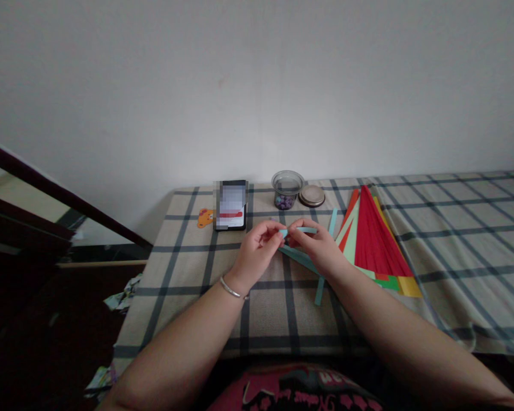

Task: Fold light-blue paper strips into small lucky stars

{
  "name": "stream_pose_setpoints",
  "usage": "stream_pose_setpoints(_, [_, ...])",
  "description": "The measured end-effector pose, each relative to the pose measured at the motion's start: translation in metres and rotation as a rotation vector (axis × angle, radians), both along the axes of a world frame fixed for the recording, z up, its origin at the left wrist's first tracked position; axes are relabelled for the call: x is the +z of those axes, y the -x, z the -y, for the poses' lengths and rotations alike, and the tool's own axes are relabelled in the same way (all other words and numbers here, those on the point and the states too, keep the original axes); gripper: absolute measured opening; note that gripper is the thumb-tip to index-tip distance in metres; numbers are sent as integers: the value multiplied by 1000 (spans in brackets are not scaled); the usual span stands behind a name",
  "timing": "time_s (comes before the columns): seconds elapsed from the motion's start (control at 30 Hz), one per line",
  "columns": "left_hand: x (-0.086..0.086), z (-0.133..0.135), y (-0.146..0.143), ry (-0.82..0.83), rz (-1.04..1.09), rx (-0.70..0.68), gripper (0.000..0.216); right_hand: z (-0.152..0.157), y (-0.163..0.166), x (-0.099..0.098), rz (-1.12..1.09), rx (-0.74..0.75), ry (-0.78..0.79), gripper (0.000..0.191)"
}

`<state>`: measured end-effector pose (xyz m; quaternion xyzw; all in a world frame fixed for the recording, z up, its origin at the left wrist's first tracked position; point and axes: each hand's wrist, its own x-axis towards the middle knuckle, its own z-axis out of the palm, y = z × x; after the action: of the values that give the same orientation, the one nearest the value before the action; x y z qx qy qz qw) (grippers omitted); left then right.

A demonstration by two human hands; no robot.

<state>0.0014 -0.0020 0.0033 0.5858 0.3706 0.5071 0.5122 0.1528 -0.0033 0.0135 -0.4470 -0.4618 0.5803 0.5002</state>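
A light blue paper strip point(306, 230) is pinched between both hands above the checked tablecloth. My left hand point(259, 246) has its thumb and fingertips closed on the folded end of the strip. My right hand point(314, 242) closes on the same strip just to the right, fingertips nearly meeting those of the left. More light blue strips point(300, 260) lie on the cloth under and beside my right hand, partly hidden by it. To the right, a fanned pile of red paper strips point(377, 245) lies over green, orange and yellow ones.
A clear plastic cup point(287, 188) with small purple and blue pieces stands near the wall, beside a round lid point(312, 196). Left of it are a phone point(232, 205) and a bear-shaped cutout point(205, 218). The table's left edge drops to a dark floor.
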Motion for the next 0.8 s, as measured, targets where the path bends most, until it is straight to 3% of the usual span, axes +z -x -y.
stream_pose_setpoints(0.27, [4, -1, 0, 28, 76, -32, 18, -1, 0, -1, -73, 34, 12, 35])
stream_pose_setpoints(0.63, [-4, -5, -1, 243, 279, -151, 20, -2, -1, -3, -126, 111, 1, 33])
stream_pose_setpoints(0.8, [-8, -5, -2, 234, 269, -169, 24, -3, -1, -3, -120, 123, 18, 37])
